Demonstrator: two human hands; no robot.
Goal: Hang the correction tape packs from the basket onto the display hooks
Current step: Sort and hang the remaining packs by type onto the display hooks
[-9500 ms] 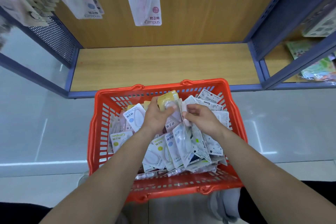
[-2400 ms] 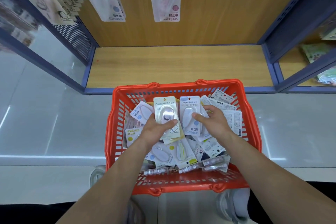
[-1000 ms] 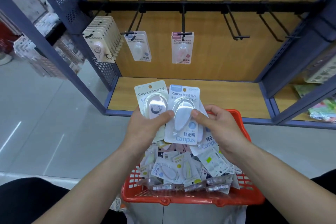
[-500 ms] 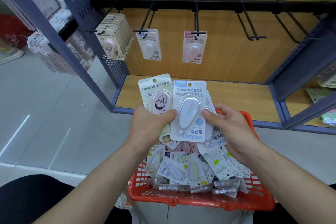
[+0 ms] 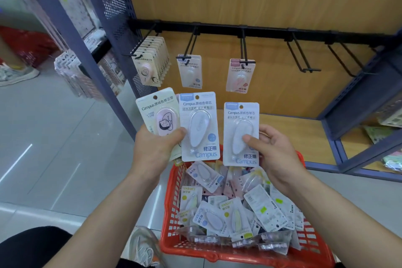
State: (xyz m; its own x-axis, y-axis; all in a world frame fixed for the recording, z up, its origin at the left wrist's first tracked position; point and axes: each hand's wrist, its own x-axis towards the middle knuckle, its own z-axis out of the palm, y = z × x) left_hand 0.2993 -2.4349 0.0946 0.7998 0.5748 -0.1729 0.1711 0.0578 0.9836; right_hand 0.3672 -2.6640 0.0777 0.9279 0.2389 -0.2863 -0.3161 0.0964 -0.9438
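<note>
Left hand (image 5: 156,148) grips two carded packs fanned side by side: cream correction tape pack with pink dispenser (image 5: 159,115) and blue-topped white correction tape pack (image 5: 199,126). Right hand (image 5: 274,154) pinches a second blue-topped pack (image 5: 240,135), thumb on its blister. All three upright, long axes vertical, hang holes up, above the red plastic basket (image 5: 217,255). Black wire hooks (image 5: 311,69) sit on a rail, with a wooden shelf (image 5: 293,135) below and a glossy grey floor (image 5: 54,148). Left shelving is blurred.

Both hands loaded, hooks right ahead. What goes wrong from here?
1. The left hand pinches a cartoon pack and a blue-label pack under one thumb; either may slip into the basket.
2. The right hand grips the third pack well below its hang hole, so it may wobble and miss the hook.
3. The hanging pink-label pack sits one hook over; mis-sorting is easy.
</note>
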